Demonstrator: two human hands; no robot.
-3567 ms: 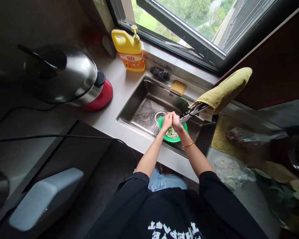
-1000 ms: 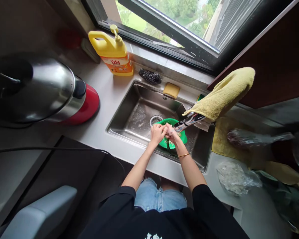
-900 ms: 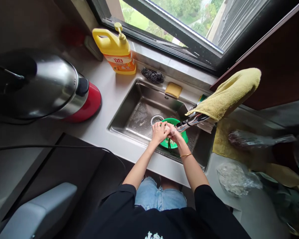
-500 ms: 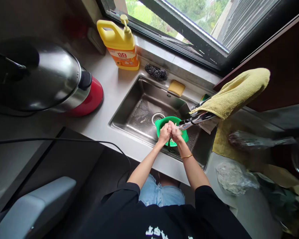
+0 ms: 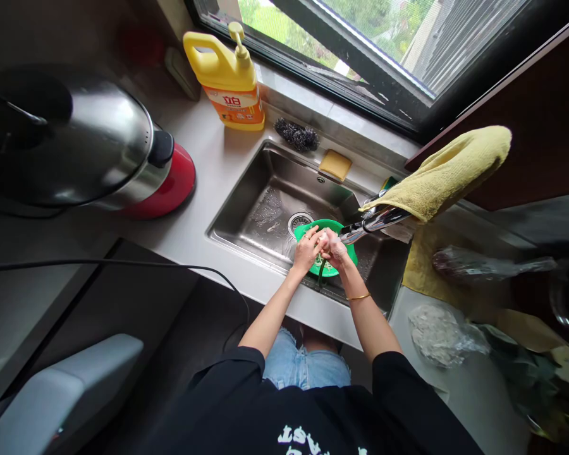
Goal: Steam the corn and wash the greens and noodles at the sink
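A green bowl point(image 5: 346, 256) with pale strands of vegetable in it sits in the steel sink point(image 5: 265, 208), under the chrome tap point(image 5: 374, 222). Both hands meet just over the bowl at the tap's spout. My left hand point(image 5: 306, 251) and my right hand point(image 5: 333, 248) have their fingers curled and pressed together around something small and pale that I cannot make out. A thin gold bangle circles my right wrist.
A yellow cloth point(image 5: 448, 174) hangs over the tap. A yellow dish-soap bottle point(image 5: 227, 79), a steel scourer point(image 5: 296, 134) and a yellow sponge point(image 5: 334, 165) line the sink's far edge. A steel and red cooker point(image 5: 99, 151) stands left. Plastic bags point(image 5: 443, 325) lie right.
The hands have stayed together over the bowl, shifting slightly and rubbing against each other. The bowl sits a little nearer the drain than 3.6 s ago. The camera view has drifted.
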